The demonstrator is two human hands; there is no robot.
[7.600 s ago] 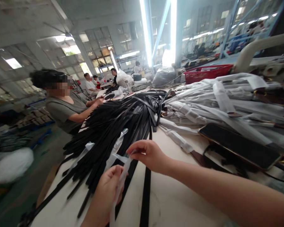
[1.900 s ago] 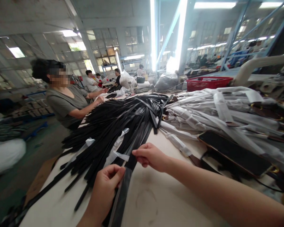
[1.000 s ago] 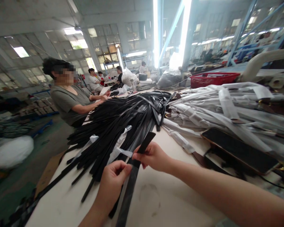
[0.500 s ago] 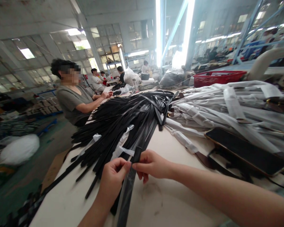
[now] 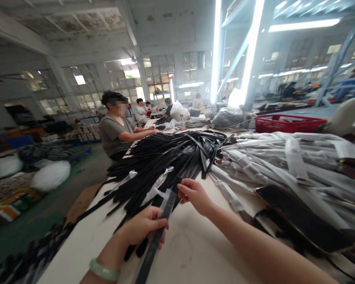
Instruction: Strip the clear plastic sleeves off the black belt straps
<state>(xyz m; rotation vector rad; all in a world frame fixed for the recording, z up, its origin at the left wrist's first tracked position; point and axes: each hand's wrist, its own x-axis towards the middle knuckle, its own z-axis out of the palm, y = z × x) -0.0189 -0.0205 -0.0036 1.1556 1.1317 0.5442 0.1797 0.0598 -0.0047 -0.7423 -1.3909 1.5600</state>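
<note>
Currently one black strap (image 5: 152, 252) slants above the near counter (image 5: 192, 236); clear film (image 5: 166, 203) lies along it, far tip bare. Whether film goes fully round: cannot tell. Left hand (image 5: 144, 225) clamped on strap and film; right hand (image 5: 193, 195) pinches near the tip. This piece looks partly covered. Beyond, a heap of dark straps (image 5: 154, 154), mostly bare; rightward, many white-wrapped straps (image 5: 294, 157), seemingly covered already.

Single head-worn view, person's own vantage, above the pale table (image 5: 207, 246). Faces forward and down across it. Left hand (image 5: 148, 225) and right hand (image 5: 193, 194) sit near the lens, low centre; black straps (image 5: 162, 153) lie beyond; windows (image 5: 159, 81) far off, upper frame.
</note>
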